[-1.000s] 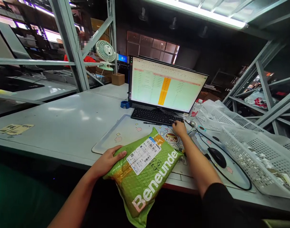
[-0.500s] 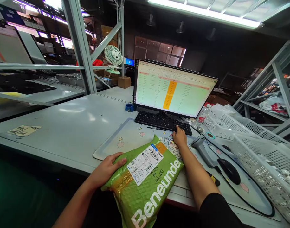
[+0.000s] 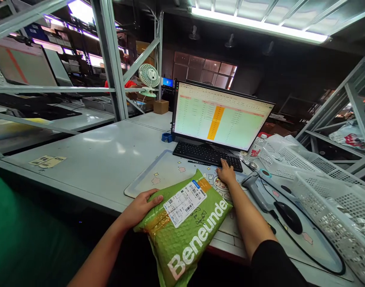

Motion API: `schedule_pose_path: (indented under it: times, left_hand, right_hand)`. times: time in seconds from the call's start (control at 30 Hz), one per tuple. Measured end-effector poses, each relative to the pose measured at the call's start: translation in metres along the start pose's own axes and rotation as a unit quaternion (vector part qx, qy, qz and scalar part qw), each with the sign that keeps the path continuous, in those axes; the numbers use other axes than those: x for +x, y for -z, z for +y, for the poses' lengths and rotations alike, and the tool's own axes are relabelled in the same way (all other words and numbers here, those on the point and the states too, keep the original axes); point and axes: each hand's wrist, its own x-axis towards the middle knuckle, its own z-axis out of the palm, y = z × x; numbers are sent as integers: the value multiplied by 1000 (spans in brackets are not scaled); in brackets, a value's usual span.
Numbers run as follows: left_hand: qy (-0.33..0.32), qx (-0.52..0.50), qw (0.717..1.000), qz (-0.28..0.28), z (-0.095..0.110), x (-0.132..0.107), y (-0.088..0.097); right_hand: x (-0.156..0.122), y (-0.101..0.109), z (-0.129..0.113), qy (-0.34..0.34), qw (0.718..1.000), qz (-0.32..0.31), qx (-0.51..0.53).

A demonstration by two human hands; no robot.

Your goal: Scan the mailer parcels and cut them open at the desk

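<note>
A green padded mailer [image 3: 182, 243] with a white shipping label [image 3: 186, 202] and brown tape leans over the desk's front edge. My left hand [image 3: 143, 205] grips its left side, thumb on top and the other fingers partly hidden beneath. My right hand [image 3: 226, 171] rests at the right part of the black keyboard [image 3: 197, 153], fingers stretched onto the keys and holding nothing. Behind the keyboard stands a monitor [image 3: 221, 115] showing a spreadsheet with an orange column. A desk mat [image 3: 152, 171] with cartoon prints lies under the mailer's upper part.
Right of my right arm lie a grey barcode scanner [image 3: 257, 193], its cable and a black mouse [image 3: 288, 217]. White perforated baskets [image 3: 322, 203] line the right side. A blue tape roll [image 3: 167, 137] sits left of the monitor. Metal posts [image 3: 110, 59] rise at the left.
The view has shifted slightly left, so the desk things appear a little further right. A spreadsheet selection has moved. Both hands keep their places on mailer and keyboard.
</note>
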Motion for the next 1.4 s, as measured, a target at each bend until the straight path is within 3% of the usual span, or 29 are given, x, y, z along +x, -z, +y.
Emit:
schedule_pose_path:
  times: [0.17,0.27,0.37,0.43,0.5,0.6,0.67,0.73,0.87,1.0,1.1,1.23,1.33,1.4]
  left_hand:
    - [-10,-8,1000,15,3,0,1]
    - [-34,22,998,50,21,-5,14]
    - [-115,105,975,158,57,-19,30]
    - [-208,214,921,252,84,-28,36]
    - [-312,330,841,293,104,-32,36]
    - [-436,451,736,255,110,-34,31]
    - [-469,490,702,216,96,-36,23]
    - [-463,509,706,167,71,-42,13]
    - [-395,492,773,63,19,-58,-12]
    - [-320,414,845,107,-10,-65,-35]
    - [-302,346,872,168,-20,-65,-48]
    - [-293,294,886,208,-27,-64,-56]
    - [-280,281,895,205,-27,-65,-57]
    - [-270,273,900,207,-26,-66,-58]
  right_hand:
    - [-37,37,10,56,997,-35,38]
    - [-95,49,43,98,993,-23,70]
    - [-160,39,88,101,992,-3,81]
    - [-192,27,115,83,995,0,60]
    - [-210,16,132,87,995,14,44]
    - [-214,4,137,106,992,69,28]
    - [-212,0,132,100,989,110,8]
    - [-212,-3,128,96,986,139,-6]
    - [-216,-2,124,89,981,170,6]
    - [-216,10,117,57,977,194,65]
    - [-204,39,97,38,982,130,129]
    - [-179,98,28,121,982,46,137]
    - [-159,133,-52,207,971,33,119]
    - [-148,140,-111,261,963,2,74]
